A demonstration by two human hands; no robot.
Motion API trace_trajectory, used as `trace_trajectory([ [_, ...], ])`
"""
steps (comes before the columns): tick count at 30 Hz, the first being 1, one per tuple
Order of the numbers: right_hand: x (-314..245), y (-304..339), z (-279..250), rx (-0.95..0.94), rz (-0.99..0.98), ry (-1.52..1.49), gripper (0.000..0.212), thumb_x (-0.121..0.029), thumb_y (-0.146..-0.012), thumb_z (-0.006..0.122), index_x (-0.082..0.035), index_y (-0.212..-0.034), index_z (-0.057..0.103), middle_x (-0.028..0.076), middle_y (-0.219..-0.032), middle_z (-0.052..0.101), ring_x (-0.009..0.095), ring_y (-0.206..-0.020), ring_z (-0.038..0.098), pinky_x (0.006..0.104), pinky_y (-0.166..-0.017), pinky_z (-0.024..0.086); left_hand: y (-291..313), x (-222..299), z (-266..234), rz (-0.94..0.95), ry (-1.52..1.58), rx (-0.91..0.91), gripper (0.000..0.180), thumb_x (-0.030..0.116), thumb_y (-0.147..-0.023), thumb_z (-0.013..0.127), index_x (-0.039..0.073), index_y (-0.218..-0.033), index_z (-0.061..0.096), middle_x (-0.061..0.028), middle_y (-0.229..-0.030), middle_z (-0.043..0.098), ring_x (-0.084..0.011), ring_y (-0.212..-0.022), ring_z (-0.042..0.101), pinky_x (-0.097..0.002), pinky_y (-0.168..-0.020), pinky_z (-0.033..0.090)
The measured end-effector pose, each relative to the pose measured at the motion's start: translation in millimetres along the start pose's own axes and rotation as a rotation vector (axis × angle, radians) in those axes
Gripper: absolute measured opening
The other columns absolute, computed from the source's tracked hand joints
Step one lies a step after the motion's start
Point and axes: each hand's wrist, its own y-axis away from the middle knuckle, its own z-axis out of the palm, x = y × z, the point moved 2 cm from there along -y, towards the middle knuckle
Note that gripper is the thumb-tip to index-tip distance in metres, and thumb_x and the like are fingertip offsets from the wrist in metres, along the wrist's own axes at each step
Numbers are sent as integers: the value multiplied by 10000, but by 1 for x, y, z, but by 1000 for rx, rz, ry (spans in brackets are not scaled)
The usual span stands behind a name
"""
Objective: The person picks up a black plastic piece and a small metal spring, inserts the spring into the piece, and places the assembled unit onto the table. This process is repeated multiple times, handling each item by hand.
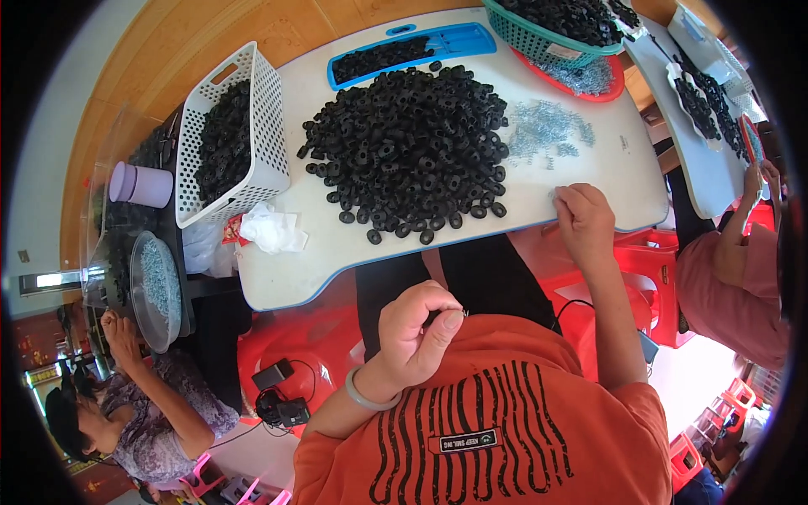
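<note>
My left hand is closed in front of my orange shirt, with a bracelet on the wrist. Dark material shows between its curled index finger and thumb, apparently one of the small black plastic pieces, and a tiny shiny bit sticks out at the fingertips. Over the table's near right edge, my right hand is pinched; what lies in its fingertips is too small to make out. A big heap of black plastic pieces with holes covers the table's middle. Right of it, small silvery spring-like metal parts lie scattered, close to my right hand.
Black pieces fill a white perforated basket, a blue tray and a green basket. Under the green one sits a red dish of metal parts. Crumpled white tissue lies at left. People sit on both sides.
</note>
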Motion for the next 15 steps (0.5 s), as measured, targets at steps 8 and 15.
trace_trajectory([
  [8,-78,-9,-34,20,-53,-241,349,-71,-841,829,34,-1147,698,131,-939,713,221,-728,670,305,-618,534,-1,30,2,-154,195,12,96,72,-1059,616,-16,-1021,617,-61,-835,593,-108,-689,524,-248,-659,433],
  [15,-233,-9,-31,-134,-402,-554,391,-75,-770,874,3,-1130,743,104,-958,711,252,-796,708,342,-645,572,21,65,-17,-144,264,-64,198,200,-1129,512,6,-1136,553,-35,-965,567,-65,-776,466,-218,-700,409],
])
